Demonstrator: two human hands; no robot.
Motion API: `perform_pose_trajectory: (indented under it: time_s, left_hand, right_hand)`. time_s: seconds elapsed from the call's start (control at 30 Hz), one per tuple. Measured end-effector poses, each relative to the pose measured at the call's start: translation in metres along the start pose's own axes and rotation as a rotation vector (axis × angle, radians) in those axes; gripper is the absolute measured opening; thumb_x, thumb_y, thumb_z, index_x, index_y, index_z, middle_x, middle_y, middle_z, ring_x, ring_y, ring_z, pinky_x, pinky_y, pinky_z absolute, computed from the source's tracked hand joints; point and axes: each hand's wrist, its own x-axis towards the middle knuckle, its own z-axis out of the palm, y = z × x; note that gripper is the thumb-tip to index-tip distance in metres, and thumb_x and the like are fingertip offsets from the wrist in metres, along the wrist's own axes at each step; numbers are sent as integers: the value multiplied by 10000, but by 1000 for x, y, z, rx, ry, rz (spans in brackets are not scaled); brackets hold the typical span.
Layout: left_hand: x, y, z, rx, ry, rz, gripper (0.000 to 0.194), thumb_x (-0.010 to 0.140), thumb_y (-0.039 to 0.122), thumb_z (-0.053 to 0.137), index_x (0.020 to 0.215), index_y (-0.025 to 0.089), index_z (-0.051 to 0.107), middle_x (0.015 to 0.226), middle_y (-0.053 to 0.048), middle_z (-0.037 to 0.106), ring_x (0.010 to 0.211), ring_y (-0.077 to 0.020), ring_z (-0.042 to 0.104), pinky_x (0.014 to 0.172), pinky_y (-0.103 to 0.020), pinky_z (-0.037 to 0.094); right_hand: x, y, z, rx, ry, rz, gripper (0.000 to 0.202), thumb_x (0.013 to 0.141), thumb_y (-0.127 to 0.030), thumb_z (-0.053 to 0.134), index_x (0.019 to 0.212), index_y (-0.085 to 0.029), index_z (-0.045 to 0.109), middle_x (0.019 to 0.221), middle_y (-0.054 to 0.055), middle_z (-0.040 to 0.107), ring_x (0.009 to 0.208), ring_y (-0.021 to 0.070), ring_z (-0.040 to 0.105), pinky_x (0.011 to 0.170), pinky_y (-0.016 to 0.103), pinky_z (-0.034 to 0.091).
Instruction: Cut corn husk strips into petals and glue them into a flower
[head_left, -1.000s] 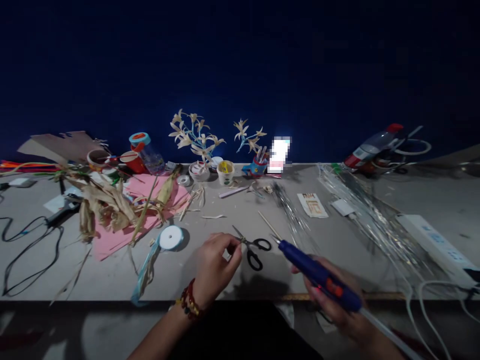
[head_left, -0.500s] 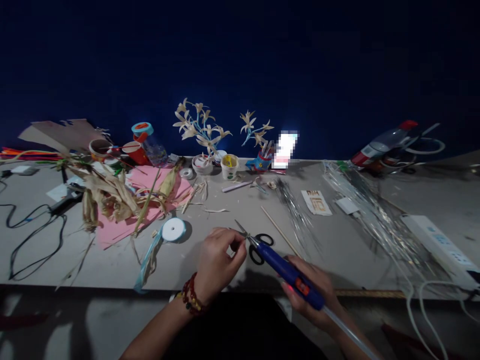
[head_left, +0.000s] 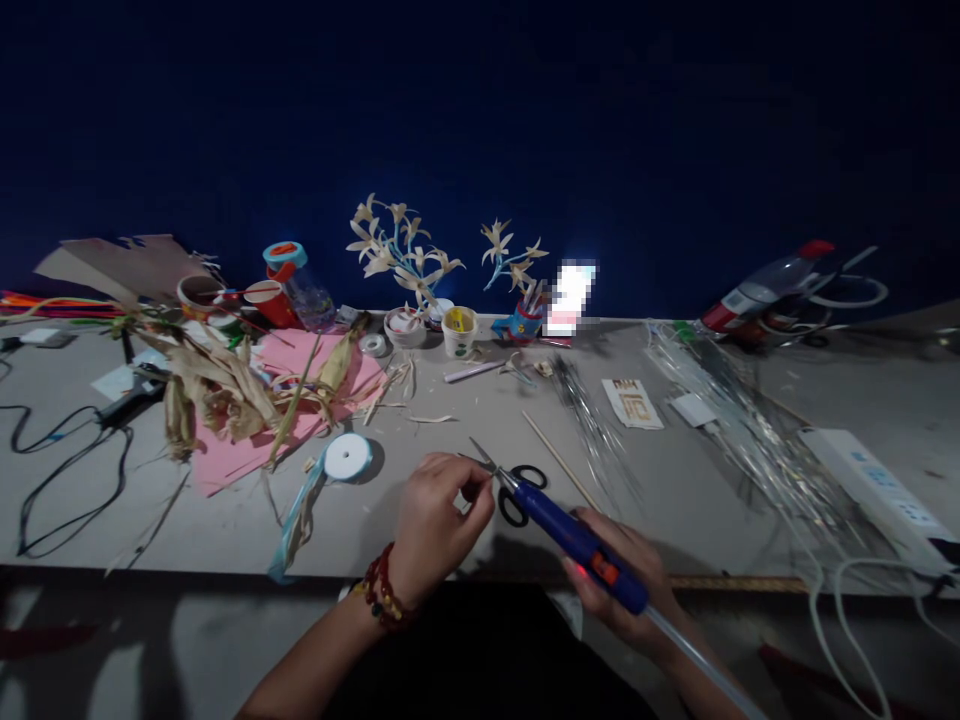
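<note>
My right hand (head_left: pixel 626 570) is closed around a blue hot glue gun (head_left: pixel 574 540), with a clear glue stick (head_left: pixel 701 665) coming out of its back end. The gun's metal nozzle points up and left, right by the fingertips of my left hand (head_left: pixel 446 505). Thumb and forefinger of that hand are pinched together; whatever they hold is too small to name. Black-handled scissors (head_left: pixel 530 477) lie on the table beneath the nozzle, their blades partly behind my left fingers. Left of my hands stands a roll of light blue ribbon (head_left: pixel 349 458), its tail trailing toward the table's front edge.
Dried corn husks (head_left: pixel 225 380) lie on pink paper (head_left: pixel 217 465) at left. Husk flower stems (head_left: pixel 405 255) stand in cups at the back. A wooden stick (head_left: pixel 559 460), thin wires (head_left: pixel 589 420) and a white power strip (head_left: pixel 877 490) lie to the right. A bottle (head_left: pixel 765 285) leans at back right.
Almost nothing differs. My hands and the glue gun hold nearly the same place, with only a very slight shift of the gun and its nozzle at my left fingertips.
</note>
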Motion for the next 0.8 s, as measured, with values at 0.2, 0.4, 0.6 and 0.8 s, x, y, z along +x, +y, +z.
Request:
perform_pose_trajectory:
  time_s: [0.2, 0.4, 0.6, 0.8]
  left_hand:
    - [-1, -2, 1, -13, 24, 16, 144, 824, 106, 600, 709, 192, 586, 655, 2, 633, 667, -163, 590, 719, -312, 454]
    - [0, -1, 1, -27, 26, 17, 147, 821, 100, 604, 707, 190, 581, 656, 1, 633, 672, -165, 587, 717, -310, 448]
    - [-1, -3, 1, -28, 16, 11, 137, 821, 103, 606, 717, 190, 584, 667, 0, 638, 685, -168, 588, 730, -314, 445]
    - [-1, -1, 1, -27, 26, 14, 141, 828, 105, 600, 715, 188, 581, 657, -1, 630, 671, -164, 584, 726, -309, 448]
  right_hand:
    - [0, 1, 1, -20, 9, -7, 79, 838, -238, 505, 909, -238, 541, 668, 10, 628, 552, 198, 645, 529, 281, 513]
    - [0, -1, 1, 12, -15, 19, 81, 808, -219, 527, 884, -241, 546, 658, 9, 630, 564, 196, 646, 541, 276, 517]
    - [-2, -5, 3, -41, -23, 77, 52, 812, -227, 519, 848, -246, 552, 661, 16, 639, 588, 208, 656, 576, 294, 522]
    - [-3, -3, 2, -40, -29, 71, 88, 830, -248, 492, 899, -236, 545, 697, 25, 643, 587, 206, 648, 566, 293, 516]
